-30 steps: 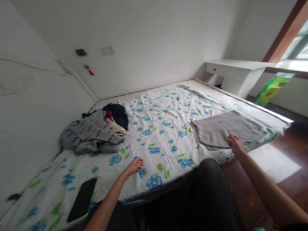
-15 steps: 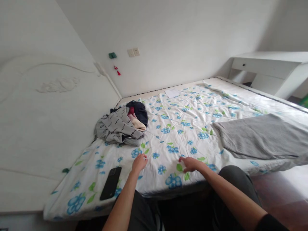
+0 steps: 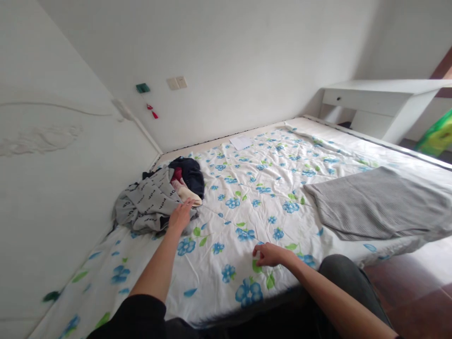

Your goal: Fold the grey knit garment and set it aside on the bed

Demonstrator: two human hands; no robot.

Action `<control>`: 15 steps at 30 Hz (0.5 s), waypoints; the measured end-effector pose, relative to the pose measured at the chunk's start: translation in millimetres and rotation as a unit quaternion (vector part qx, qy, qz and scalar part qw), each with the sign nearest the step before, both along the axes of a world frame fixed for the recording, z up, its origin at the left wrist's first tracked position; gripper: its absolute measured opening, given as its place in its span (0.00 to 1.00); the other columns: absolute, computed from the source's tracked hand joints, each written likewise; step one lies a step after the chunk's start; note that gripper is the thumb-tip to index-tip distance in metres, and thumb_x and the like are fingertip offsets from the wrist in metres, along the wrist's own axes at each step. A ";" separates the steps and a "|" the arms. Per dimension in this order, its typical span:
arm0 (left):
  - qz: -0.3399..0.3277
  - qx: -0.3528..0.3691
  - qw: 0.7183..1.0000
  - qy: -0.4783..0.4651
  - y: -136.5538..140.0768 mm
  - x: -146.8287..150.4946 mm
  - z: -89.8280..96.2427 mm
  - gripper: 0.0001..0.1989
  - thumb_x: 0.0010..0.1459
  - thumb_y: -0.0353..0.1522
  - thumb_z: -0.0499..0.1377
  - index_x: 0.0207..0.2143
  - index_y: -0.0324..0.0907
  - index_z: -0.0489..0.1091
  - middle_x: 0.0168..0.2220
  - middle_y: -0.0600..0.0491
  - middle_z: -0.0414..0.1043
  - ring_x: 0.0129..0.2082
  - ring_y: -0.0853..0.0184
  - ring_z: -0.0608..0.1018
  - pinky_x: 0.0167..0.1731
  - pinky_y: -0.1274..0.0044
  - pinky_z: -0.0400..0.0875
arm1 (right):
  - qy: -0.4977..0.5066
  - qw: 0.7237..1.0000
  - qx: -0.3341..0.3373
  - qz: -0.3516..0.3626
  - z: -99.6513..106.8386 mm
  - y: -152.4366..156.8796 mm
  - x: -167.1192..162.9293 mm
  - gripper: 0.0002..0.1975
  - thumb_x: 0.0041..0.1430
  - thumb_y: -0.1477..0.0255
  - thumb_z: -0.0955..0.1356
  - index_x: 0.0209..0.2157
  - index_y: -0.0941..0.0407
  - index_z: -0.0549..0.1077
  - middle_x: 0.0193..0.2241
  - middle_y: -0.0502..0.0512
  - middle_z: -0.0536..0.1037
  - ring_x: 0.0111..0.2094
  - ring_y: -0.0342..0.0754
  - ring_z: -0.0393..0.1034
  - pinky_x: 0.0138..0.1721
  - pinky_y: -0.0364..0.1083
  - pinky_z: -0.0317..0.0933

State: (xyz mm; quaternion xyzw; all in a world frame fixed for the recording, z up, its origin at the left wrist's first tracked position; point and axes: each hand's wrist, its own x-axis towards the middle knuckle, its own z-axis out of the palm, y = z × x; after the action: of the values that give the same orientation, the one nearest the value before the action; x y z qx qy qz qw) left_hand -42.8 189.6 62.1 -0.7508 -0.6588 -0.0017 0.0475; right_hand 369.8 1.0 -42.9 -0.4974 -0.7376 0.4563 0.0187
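Note:
My left hand (image 3: 181, 216) reaches to the near right edge of a clothes pile, fingers stretched out over a cream cloth (image 3: 190, 195). Whether the fingertips press on that cloth or hover just above it is hard to tell. In the pile lie a grey printed garment (image 3: 150, 195), a dark navy garment (image 3: 192, 174) and a dark red piece (image 3: 177, 174). My right hand (image 3: 270, 254) hangs low over the floral sheet (image 3: 263, 221), its fingers loosely bent and apart, holding nothing.
A grey ribbed garment (image 3: 379, 205) lies flat on the bed's right side. White paper (image 3: 240, 142) rests near the wall. The carved headboard (image 3: 42, 188) borders the left, and a white desk (image 3: 374, 101) stands beyond the bed's far right edge.
My left hand has moved forward and left from the sheet to the clothes pile. My right hand stays over nearly the same patch. The view has turned rightward, and the black phone no longer shows.

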 end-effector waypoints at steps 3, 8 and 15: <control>0.071 -0.055 0.995 0.045 10.7 -0.6 -3.1 0.29 0.66 0.26 0.52 0.66 0.37 0.78 0.63 0.32 0.81 0.62 0.41 0.79 0.62 0.57 0.74 | 0.010 1.000 0.002 -0.002 2.5 2.7 2.6 0.24 0.61 0.68 0.78 0.59 0.51 0.86 0.44 0.56 0.91 0.47 0.57 0.86 0.49 0.47 0.72; 0.088 -0.034 0.993 0.064 2.8 -2.5 -10.2 0.20 0.67 0.26 0.50 0.47 0.34 0.83 0.52 0.25 0.82 0.61 0.35 0.79 0.62 0.50 0.73 | -0.008 1.000 0.005 0.004 3.2 5.8 2.6 0.25 0.61 0.70 0.78 0.61 0.50 0.86 0.45 0.55 0.91 0.49 0.57 0.87 0.50 0.46 0.73; 0.102 0.103 0.989 -0.010 20.2 16.6 76.1 0.11 0.74 0.32 0.56 0.51 0.39 0.77 0.51 0.41 0.84 0.52 0.50 0.82 0.57 0.63 0.75 | -0.031 0.999 0.014 0.005 6.1 4.2 -1.0 0.26 0.62 0.67 0.79 0.62 0.49 0.86 0.48 0.56 0.91 0.51 0.60 0.86 0.50 0.48 0.73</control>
State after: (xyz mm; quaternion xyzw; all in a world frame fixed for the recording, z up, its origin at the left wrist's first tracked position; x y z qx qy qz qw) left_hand -26.2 209.8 138.1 -0.6709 -0.7286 -0.0720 0.1177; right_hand 368.8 5.3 -36.7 -0.5071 -0.7468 0.4304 0.0009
